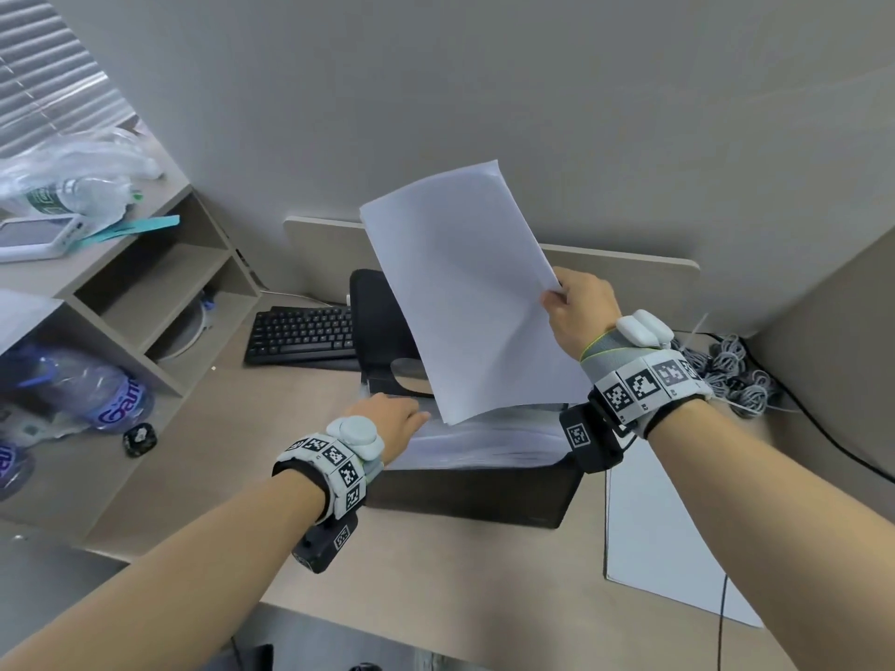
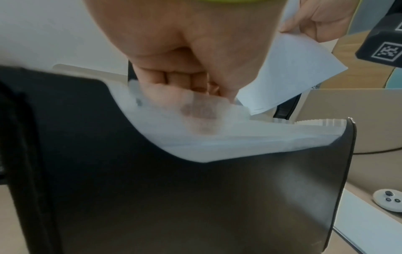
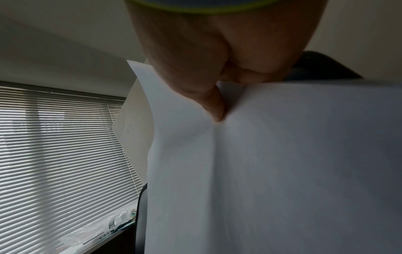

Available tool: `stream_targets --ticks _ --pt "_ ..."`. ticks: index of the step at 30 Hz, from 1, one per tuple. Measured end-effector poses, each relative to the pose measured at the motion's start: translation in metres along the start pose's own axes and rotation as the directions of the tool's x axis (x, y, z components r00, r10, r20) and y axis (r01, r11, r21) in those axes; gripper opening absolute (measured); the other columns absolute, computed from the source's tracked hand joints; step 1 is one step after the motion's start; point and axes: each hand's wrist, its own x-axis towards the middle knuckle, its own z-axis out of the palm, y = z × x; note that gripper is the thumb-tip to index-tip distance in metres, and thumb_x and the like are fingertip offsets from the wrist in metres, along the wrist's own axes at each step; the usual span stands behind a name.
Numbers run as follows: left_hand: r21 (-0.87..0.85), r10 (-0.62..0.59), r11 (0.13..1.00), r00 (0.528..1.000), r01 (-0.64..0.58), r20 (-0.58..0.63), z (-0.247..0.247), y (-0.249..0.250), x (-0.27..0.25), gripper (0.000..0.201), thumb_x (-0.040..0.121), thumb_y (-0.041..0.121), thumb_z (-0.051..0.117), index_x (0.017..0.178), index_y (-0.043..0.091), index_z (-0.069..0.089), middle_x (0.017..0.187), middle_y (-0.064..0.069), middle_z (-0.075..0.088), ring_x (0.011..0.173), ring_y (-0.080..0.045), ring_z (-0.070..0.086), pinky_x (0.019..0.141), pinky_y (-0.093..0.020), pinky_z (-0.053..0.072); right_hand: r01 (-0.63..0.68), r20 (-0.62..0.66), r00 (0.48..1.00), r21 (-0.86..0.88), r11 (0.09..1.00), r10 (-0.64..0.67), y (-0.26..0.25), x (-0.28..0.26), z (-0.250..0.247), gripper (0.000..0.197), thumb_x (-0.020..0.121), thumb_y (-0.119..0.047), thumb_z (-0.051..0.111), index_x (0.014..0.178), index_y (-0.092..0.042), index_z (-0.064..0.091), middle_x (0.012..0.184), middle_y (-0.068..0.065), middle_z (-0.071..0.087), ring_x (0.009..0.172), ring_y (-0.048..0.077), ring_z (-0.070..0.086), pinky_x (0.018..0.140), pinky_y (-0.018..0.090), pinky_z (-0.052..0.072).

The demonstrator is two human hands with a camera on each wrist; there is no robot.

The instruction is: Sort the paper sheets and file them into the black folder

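Paper (image 1: 465, 293) hangs tilted over the open black folder (image 1: 474, 491) on the desk (image 1: 436, 573), its lower corner at the pockets, pinched at one edge by the right hand (image 1: 578, 309), while the left hand (image 1: 392, 421) curls its fingers (image 2: 174, 77) into the folder's translucent dividers (image 2: 217, 137), gripping them.

Plain grey wall (image 1: 484, 89), slatted window blinds (image 3: 60, 146), beige desk (image 1: 436, 573), open shelving (image 1: 160, 293).

Grey wristbands (image 1: 644, 385) bear black-white square markers, lime-green edging.
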Motion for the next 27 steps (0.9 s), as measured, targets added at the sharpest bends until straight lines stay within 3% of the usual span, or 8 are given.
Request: stream_targets --ticks 4,7,10,13,17,20,23,27 --pt "0.029 0.002 1.000 1.000 -0.003 0.026 0.000 0.002 -0.003 0.049 0.099 0.053 0.031 0.064 0.020 0.044 0.066 0.002 0.054 0.067 -0.022 0.053 0.061 -0.031 0.041 -0.002 -0.002 1.000 0.000 1.000 0.002 0.001 -0.002 -0.002 0.013 0.084 -0.003 0.045 0.072 -0.007 0.048 0.062 0.008 0.047 0.064 0.032 0.040 0.056 0.035 0.035" --pt "0.041 -0.006 0.999 0.998 0.004 0.054 -0.003 0.007 -0.006 0.046 0.093 0.057 0.041 0.064 0.021 0.044 0.062 0.005 0.051 0.064 -0.020 0.052 0.059 -0.029 0.041 -0.003 -0.008 1.000 0.011 1.000 0.003 0.002 -0.006 -0.002 0.013 0.085 -0.003 0.045 0.073 -0.006 0.049 0.064 0.009 0.047 0.064 0.031 0.040 0.057 0.034 0.034" --pt "0.057 -0.013 0.998 0.994 0.006 0.113 -0.004 0.009 -0.008 0.038 0.087 0.061 0.048 0.078 0.024 0.053 0.075 0.005 0.059 0.075 -0.021 0.059 0.065 -0.030 0.044 0.002 -0.020 1.000 0.017 1.000 -0.002 0.003 -0.008 -0.002 0.017 0.085 -0.003 0.045 0.070 -0.010 0.045 0.062 0.008 0.046 0.063 0.031 0.039 0.056 0.034 0.033" --pt "0.096 -0.003 0.995 0.990 -0.011 0.142 -0.003 0.012 -0.009 0.039 0.087 0.064 0.047 0.092 0.026 0.054 0.083 0.006 0.054 0.082 -0.021 0.058 0.068 -0.030 0.043 0.015 -0.035 0.999 0.021 1.000 -0.015 0.000 -0.009 -0.003 0.019 0.084 -0.003 0.045 0.067 -0.011 0.042 0.059 0.006 0.042 0.062 0.029 0.036 0.055 0.033 0.031" --pt "0.080 0.058 0.994 0.990 -0.069 0.127 -0.005 0.011 -0.009 0.040 0.092 0.055 0.043 0.074 0.023 0.057 0.075 0.004 0.060 0.077 -0.023 0.061 0.068 -0.030 0.049 0.018 -0.067 0.998 0.016 1.000 -0.016 -0.006 -0.009 -0.008 0.023 0.083 -0.003 0.046 0.064 -0.012 0.038 0.056 0.004 0.038 0.061 0.029 0.034 0.054 0.033 0.028" --pt "0.127 0.048 0.989 0.984 -0.070 0.171 -0.007 0.012 -0.009 0.043 0.095 0.051 0.042 0.071 0.019 0.060 0.077 0.000 0.066 0.077 -0.024 0.064 0.070 -0.033 0.054 0.008 -0.088 0.996 0.007 1.000 -0.007 -0.008 -0.009 -0.012 0.024 0.084 -0.003 0.047 0.064 -0.012 0.037 0.056 0.004 0.037 0.062 0.029 0.033 0.055 0.033 0.026" --pt "0.214 0.018 0.975 0.980 -0.062 0.200 -0.007 0.012 -0.007 0.037 0.095 0.049 0.045 0.086 0.016 0.060 0.093 -0.004 0.068 0.085 -0.027 0.063 0.074 -0.035 0.053 -0.007 -0.086 0.996 0.009 1.000 0.008 -0.011 -0.010 -0.012 0.025 0.084 -0.002 0.046 0.064 -0.013 0.037 0.055 0.003 0.037 0.062 0.030 0.034 0.055 0.033 0.025" --pt "0.198 0.055 0.977 0.992 -0.077 0.114 -0.005 0.011 -0.007 0.036 0.092 0.050 0.051 0.108 0.018 0.045 0.107 -0.003 0.061 0.092 -0.028 0.062 0.075 -0.038 0.052 -0.018 -0.069 0.997 -0.001 1.000 0.018 -0.011 -0.012 -0.011 0.022 0.085 -0.002 0.046 0.066 -0.012 0.040 0.057 0.003 0.040 0.064 0.030 0.037 0.057 0.033 0.027"
